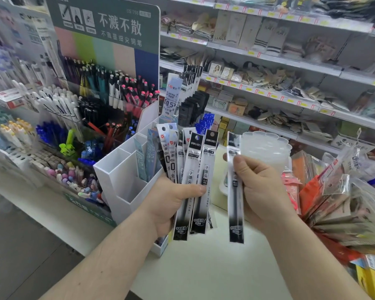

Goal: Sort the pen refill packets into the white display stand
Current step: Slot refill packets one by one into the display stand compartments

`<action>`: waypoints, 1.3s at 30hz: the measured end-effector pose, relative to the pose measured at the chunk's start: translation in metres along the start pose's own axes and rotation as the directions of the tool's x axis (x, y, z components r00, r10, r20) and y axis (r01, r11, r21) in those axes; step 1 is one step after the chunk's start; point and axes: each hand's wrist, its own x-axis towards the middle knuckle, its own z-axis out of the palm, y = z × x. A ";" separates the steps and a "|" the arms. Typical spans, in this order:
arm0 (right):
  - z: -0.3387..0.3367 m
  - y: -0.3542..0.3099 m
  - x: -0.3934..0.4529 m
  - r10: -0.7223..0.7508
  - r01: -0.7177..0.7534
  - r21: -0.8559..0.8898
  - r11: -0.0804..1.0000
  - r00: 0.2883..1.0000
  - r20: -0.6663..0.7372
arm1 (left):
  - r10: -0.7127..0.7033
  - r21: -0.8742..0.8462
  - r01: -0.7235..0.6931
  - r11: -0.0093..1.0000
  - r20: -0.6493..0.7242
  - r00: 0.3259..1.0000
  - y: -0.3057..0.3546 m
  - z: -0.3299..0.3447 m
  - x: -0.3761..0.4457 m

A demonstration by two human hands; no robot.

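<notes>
Black refill fan (191,180) in left grip (171,200), 1 pkt (236,191) pinched upright in right grip (262,187).

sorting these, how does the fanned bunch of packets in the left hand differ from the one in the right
The left hand grips a fanned bunch of refill packets, some black-topped, some white-topped; the right hand pinches a single black-and-clear packet. The bunch leans and spreads; the single packet hangs nearly upright. All are long, slim packets.
</notes>
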 end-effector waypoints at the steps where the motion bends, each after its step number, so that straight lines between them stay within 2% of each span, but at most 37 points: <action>1: 0.006 0.003 0.000 -0.013 0.013 -0.020 1.000 1.000 -0.001 | 0.001 -0.002 -0.001 1.000 0.008 1.000 0.000 0.002 -0.001; 5: 0.027 0.018 -0.001 -0.015 0.013 -0.035 0.999 0.998 -0.057 | 0.013 0.000 -0.013 1.000 0.029 1.000 -0.004 0.009 0.000; 9: 0.016 0.021 0.004 0.016 -0.023 -0.080 0.997 0.997 -0.078 | -0.008 -0.015 0.009 1.000 0.063 0.998 -0.004 0.004 -0.002; 12: 0.006 0.015 0.008 -0.010 0.003 -0.051 0.999 0.993 -0.121 | -0.006 0.000 0.006 1.000 -0.002 1.000 -0.003 0.002 -0.003; 16: 0.004 0.008 0.006 0.000 -0.003 -0.101 0.995 1.000 -0.029 | 0.004 0.120 0.007 0.993 -0.094 0.996 -0.003 0.001 -0.002; 20: 0.010 0.004 0.005 -0.033 0.038 -0.104 0.994 0.998 0.045 | 0.031 0.197 -0.019 0.980 -0.056 0.998 -0.004 0.003 -0.002; 28: 0.019 0.007 0.012 -0.128 0.128 -0.089 0.988 0.992 0.004 | -0.036 0.226 0.045 0.973 -0.047 0.998 -0.010 0.001 0.000; 36: 0.018 0.015 0.016 -0.070 0.073 -0.157 0.985 0.997 0.029 | -0.069 0.263 0.074 0.962 -0.029 0.997 -0.013 -0.002 0.002; 39: 0.016 0.016 0.018 -0.070 0.072 -0.179 0.981 0.997 0.014 | -0.116 0.211 0.106 0.972 0.036 0.993 -0.013 -0.003 0.002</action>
